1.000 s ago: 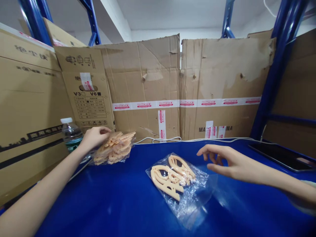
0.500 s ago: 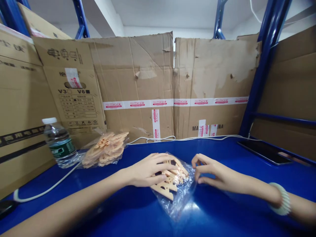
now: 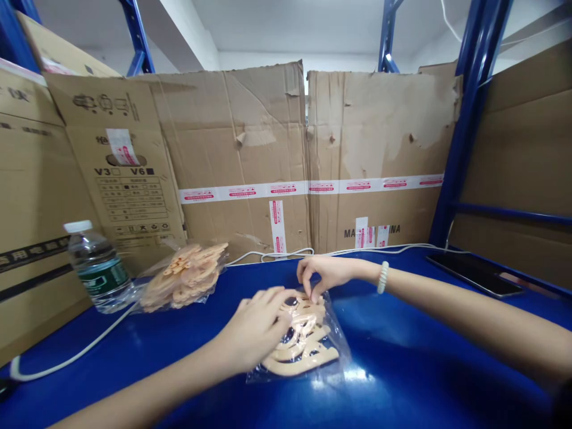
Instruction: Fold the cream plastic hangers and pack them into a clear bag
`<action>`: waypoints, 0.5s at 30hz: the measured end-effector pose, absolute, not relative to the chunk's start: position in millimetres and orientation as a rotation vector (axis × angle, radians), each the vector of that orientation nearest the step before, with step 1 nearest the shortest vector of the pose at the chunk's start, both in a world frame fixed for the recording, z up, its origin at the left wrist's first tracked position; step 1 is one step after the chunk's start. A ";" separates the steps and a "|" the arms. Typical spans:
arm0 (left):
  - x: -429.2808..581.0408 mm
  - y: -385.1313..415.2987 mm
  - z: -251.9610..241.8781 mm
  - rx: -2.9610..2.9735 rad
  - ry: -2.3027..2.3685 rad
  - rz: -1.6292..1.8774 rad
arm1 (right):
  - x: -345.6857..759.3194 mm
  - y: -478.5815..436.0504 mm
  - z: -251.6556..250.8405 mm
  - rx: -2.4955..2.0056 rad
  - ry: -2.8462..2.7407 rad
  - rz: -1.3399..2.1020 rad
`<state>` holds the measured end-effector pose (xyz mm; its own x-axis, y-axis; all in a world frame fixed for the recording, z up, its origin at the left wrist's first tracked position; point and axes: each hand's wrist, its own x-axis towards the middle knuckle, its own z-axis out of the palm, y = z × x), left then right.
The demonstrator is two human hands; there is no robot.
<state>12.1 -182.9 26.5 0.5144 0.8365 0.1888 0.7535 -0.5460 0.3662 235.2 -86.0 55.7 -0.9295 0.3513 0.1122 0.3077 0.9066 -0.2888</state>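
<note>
A clear plastic bag with flat, pale wooden cut-out pieces lies on the blue tabletop in front of me. My left hand rests on the bag's left side, palm down, fingers stretched over the pieces and hiding some of them. At the bag's far edge, my right hand pinches with thumb and fingertips, apparently on the plastic. A pale beaded bracelet circles the right wrist.
A second bag of wooden pieces lies at the back left, beside a water bottle. A white cable crosses the table. Cardboard boxes wall the back. A dark phone or tablet lies at the right.
The bag has turned and lies flatter, with its pieces spread differently. My right hand has moved from beside the bag to its far edge. The left hand has slid slightly nearer me.
</note>
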 end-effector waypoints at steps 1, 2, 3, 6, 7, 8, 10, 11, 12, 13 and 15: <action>10.1 -172.5 31.6 2.431 1.437 0.557 | 230.3 -82.6 56.5 -0.484 -2.928 0.385; 9.1 -159.4 36.2 2.376 1.483 0.580 | 226.1 -80.1 56.9 -0.476 -2.935 0.357; 9.5 -144.7 39.8 2.336 1.498 0.575 | 222.8 -78.4 57.0 -0.481 -2.930 0.317; 21.4 -101.8 43.6 2.207 1.433 0.419 | 219.4 -79.5 56.6 -0.533 -2.884 0.190; 28.5 -90.5 43.0 2.177 1.387 0.356 | 220.3 -81.9 56.7 -0.551 -2.867 0.146; 36.4 -81.2 42.1 2.155 1.340 0.303 | 222.0 -85.2 56.9 -0.566 -2.852 0.087; 52.4 -68.6 40.3 2.127 1.247 0.202 | 226.5 -93.9 57.5 -0.600 -2.822 -0.079; 59.4 -64.5 39.9 2.120 1.208 0.154 | 228.7 -98.9 57.8 -0.623 -2.805 -0.170; 65.2 -61.5 39.9 2.115 1.173 0.107 | 230.7 -103.8 58.0 -0.648 -2.787 -0.252; 69.6 -59.3 40.4 2.113 1.143 0.061 | 232.3 -108.4 58.1 -0.673 -2.768 -0.311; 74.5 -56.4 42.1 2.116 1.098 -0.027 | 234.6 -115.9 57.3 -0.726 -2.734 -0.310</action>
